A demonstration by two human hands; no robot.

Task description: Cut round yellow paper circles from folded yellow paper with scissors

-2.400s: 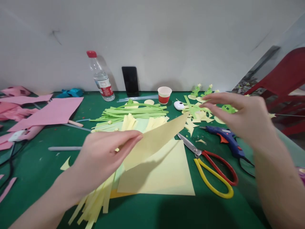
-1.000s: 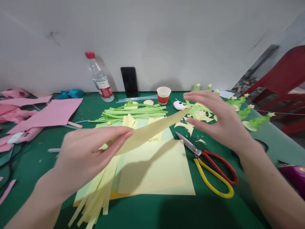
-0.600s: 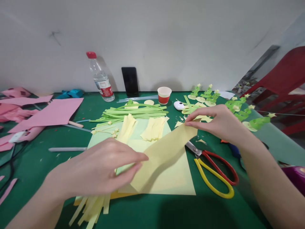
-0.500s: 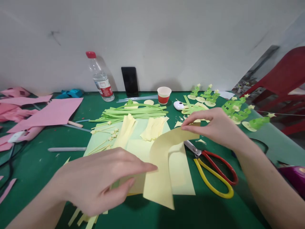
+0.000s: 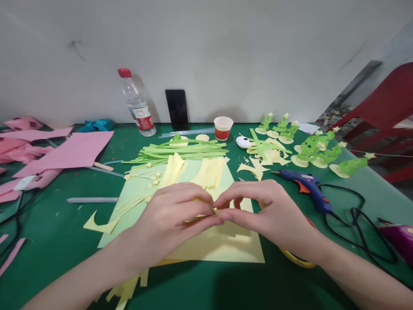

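Note:
Above the pale paper sheets (image 5: 232, 247), my left hand (image 5: 171, 219) and my right hand (image 5: 263, 206) meet fingertip to fingertip. Both are closed in a pinch on a yellow paper strip (image 5: 217, 211); only a narrow edge of it shows, and the fingers hide the rest. Under my right wrist lie scissors, mostly covered, with their yellow handle (image 5: 300, 259) showing. Behind my hands are bundles of thin pale yellow strips (image 5: 211, 170) and small paper stars (image 5: 155, 180) on thin strips.
A blue glue gun (image 5: 311, 189) with a black cable lies at right, near green spiral ornaments (image 5: 311, 148) and paper scraps (image 5: 256, 168). Along the wall stand a water bottle (image 5: 138, 107), a phone (image 5: 177, 110) and a paper cup (image 5: 223, 128). Pink sheets (image 5: 74, 148) are at left.
The yellow strip, earlier stretched out in a curve, is now gathered between my fingers. My right hand came down and left to meet my left hand, uncovering the glue gun.

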